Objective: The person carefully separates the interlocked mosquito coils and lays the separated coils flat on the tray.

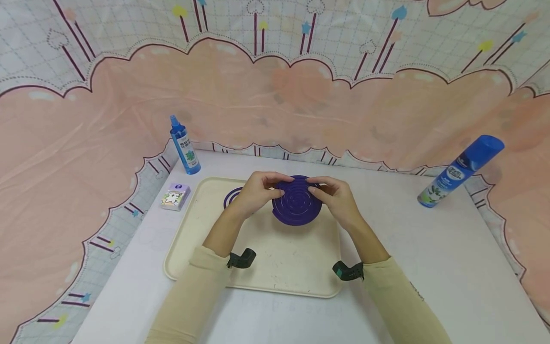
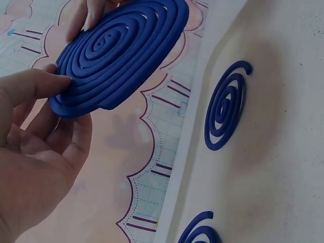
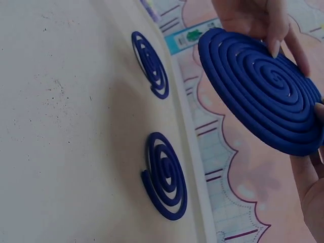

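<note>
Both hands hold up a round, tightly wound dark blue mosquito coil (image 1: 296, 209) above the far part of a cream tray (image 1: 283, 267). My left hand (image 1: 257, 195) pinches its left edge between thumb and fingers. On the opposite edge, my right hand (image 1: 338, 198) pinches it the same way. The coil is tilted, one flat face toward the head camera. Two looser blue coils lie on the tray in the wrist views, a nearer coil (image 3: 167, 177) and a farther coil (image 3: 151, 66) in the right one. From the head, one shows partly behind my left hand; the other is hidden.
A blue spray bottle (image 1: 185, 148) stands at the back left, with a small purple-and-white box (image 1: 175, 197) in front of it. Toward the right stands a blue aerosol can (image 1: 460, 172). A patterned cloth (image 1: 275, 105) hangs behind the white table (image 1: 412, 229).
</note>
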`<action>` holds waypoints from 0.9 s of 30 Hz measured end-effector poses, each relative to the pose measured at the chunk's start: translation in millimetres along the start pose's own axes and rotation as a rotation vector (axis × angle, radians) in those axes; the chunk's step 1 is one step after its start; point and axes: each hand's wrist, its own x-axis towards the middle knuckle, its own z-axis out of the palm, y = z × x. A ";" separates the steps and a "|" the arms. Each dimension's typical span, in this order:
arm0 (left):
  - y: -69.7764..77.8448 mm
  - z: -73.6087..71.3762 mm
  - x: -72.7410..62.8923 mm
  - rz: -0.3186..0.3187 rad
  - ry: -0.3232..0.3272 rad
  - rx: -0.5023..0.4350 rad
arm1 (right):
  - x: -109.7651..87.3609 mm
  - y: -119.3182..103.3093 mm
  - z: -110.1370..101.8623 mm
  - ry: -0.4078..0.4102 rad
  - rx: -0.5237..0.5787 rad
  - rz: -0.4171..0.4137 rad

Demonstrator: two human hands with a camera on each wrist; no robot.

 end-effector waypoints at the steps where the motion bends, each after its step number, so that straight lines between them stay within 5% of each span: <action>1: -0.7 0.1 -0.3 0.001 0.009 -0.007 | -0.1 0.1 0.1 0.007 0.006 0.002; 9: -10.5 2.6 -2.0 -0.007 0.096 -0.132 | 1.4 1.7 -1.5 0.118 0.163 -0.023; 16: -18.0 8.6 -1.4 -0.015 0.109 -0.329 | 2.1 0.9 -2.7 0.163 0.264 -0.019; 27: -14.7 5.4 -1.8 0.010 0.210 -0.342 | 0.9 4.1 -3.2 0.172 0.307 -0.027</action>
